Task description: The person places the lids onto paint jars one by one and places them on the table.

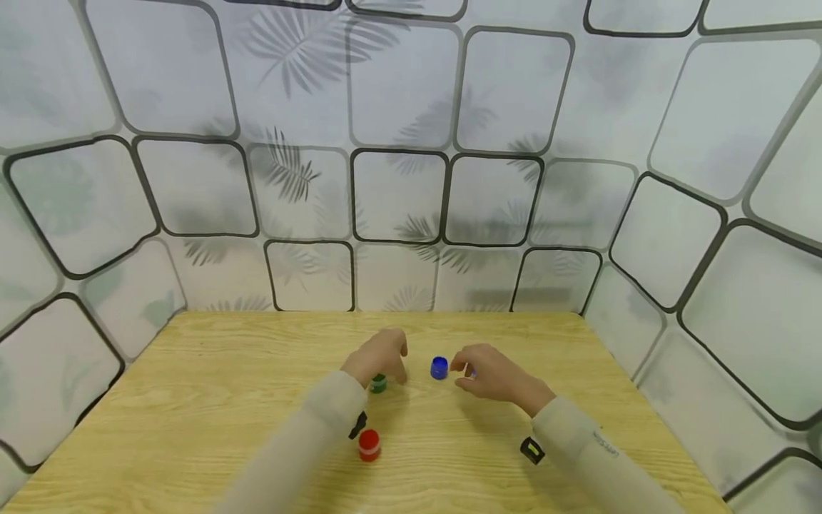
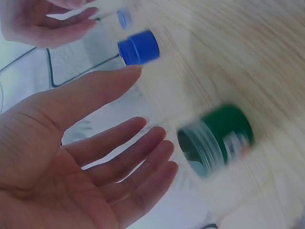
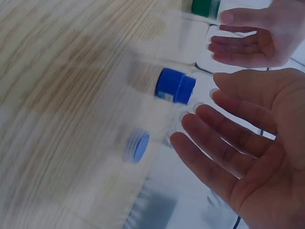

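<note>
Both hands hover over the table with loosely spread fingers and hold nothing. The left hand (image 1: 380,357) is nearest a small green paint jar (image 2: 221,138), whose clear threaded neck shows in the left wrist view. Between the two hands stands a blue jar (image 1: 439,368), its threaded neck bare at the top. Close by the blue jar is the right hand (image 1: 494,373), its fingertips apart from it. A clear-rimmed blue cap (image 3: 137,146) lies on the table beside the right hand, mostly covered by that hand in the head view.
A red jar (image 1: 369,445) stands nearer the body, just right of the left sleeve (image 1: 321,421). The wooden table (image 1: 244,378) ends at a patterned curtain (image 1: 398,193) behind and on both sides. Small dark pieces (image 1: 531,450) show beside the forearms.
</note>
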{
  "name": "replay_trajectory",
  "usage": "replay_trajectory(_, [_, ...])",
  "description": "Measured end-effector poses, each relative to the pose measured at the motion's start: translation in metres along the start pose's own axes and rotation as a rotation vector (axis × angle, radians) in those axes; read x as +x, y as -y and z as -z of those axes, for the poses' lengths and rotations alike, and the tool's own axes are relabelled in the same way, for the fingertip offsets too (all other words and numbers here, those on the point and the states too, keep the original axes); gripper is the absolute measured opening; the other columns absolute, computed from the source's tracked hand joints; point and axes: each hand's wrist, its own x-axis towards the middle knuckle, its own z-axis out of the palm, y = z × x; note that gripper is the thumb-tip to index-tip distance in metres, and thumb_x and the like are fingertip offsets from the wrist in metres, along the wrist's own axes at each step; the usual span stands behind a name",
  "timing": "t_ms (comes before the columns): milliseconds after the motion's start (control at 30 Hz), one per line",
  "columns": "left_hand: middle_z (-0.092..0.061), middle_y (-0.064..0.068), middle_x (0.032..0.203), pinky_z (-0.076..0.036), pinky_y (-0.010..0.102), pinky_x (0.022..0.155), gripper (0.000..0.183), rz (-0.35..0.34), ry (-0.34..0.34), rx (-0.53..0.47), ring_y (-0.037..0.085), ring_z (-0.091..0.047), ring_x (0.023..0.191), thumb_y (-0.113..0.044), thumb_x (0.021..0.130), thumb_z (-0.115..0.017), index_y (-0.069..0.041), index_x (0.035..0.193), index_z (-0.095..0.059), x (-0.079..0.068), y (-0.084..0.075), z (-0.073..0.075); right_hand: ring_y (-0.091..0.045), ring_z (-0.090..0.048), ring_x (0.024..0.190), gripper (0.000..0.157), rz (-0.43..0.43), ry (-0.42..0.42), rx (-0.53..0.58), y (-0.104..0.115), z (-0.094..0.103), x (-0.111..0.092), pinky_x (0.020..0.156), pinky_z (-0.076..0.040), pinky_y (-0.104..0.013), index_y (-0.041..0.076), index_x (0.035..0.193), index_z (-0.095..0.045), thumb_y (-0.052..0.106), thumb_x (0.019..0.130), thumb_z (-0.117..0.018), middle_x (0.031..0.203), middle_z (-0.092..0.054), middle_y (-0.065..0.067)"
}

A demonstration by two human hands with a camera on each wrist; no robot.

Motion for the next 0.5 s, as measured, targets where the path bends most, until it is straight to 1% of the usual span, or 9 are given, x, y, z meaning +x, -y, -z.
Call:
replay_trajectory(133, [-0.068,0.013,0.126,-0.055,0.052,0.098,0.046,0.003,0.007,-0.078,0.035,-0.064,0.119,-0.008,0.077,-0.090,-0.002,0.116,-0.066,0.009,-0.012,-0.007,-0.027,-0.072,0.082,0.014,-0.059,-0.007,-0.009,-0.010,0.002,-0.005,0.073,-0.059,-0.029,-0.002,0.102,-0.074,0.004,0.090,-0.074,0.098,-0.076,-0.014])
replay_trajectory(233, [-0.068,0.013,0.125,-0.054,0.054,0.099,0.048,0.007,0.011,-0.131,0.036,-0.064,0.119,-0.008,0.076,-0.090,-0.001,0.116,-0.066,0.017,-0.020,-0.012,-0.030,-0.072,0.083,0.012,-0.099,-0.009,0.008,-0.016,0.004,-0.006,0.072,-0.059,-0.030,-0.003,0.101,-0.074,0.003,0.090,-0.073,0.097,-0.076,-0.017])
replay_trajectory(300, [-0.069,0.012,0.123,-0.054,0.055,0.099,0.047,0.010,0.013,-0.138,0.036,-0.064,0.118,-0.009,0.076,-0.091,-0.001,0.116,-0.067,0.022,-0.025,-0.015,-0.030,-0.072,0.083,0.011,-0.112,-0.008,0.012,-0.021,0.005,-0.007,0.071,-0.059,-0.030,-0.003,0.100,-0.074,0.003,0.090,-0.074,0.096,-0.076,-0.017])
replay_trajectory(400, [-0.070,0.012,0.119,-0.055,0.054,0.096,0.045,0.024,0.018,-0.122,0.034,-0.065,0.113,-0.010,0.076,-0.091,-0.002,0.114,-0.067,0.027,-0.032,-0.019,-0.032,-0.072,0.084,0.010,-0.120,-0.009,0.016,-0.027,0.006,-0.007,0.071,-0.059,-0.029,-0.002,0.098,-0.074,0.004,0.090,-0.074,0.095,-0.076,-0.017])
replay_trajectory(500, [-0.070,0.011,0.113,-0.057,0.050,0.091,0.043,0.034,0.026,-0.117,0.031,-0.066,0.104,-0.008,0.075,-0.091,-0.002,0.111,-0.066,0.031,-0.038,-0.024,-0.031,-0.072,0.083,0.010,-0.125,-0.014,0.018,-0.032,0.006,-0.008,0.071,-0.058,-0.029,-0.002,0.097,-0.075,0.006,0.090,-0.074,0.094,-0.076,-0.017])
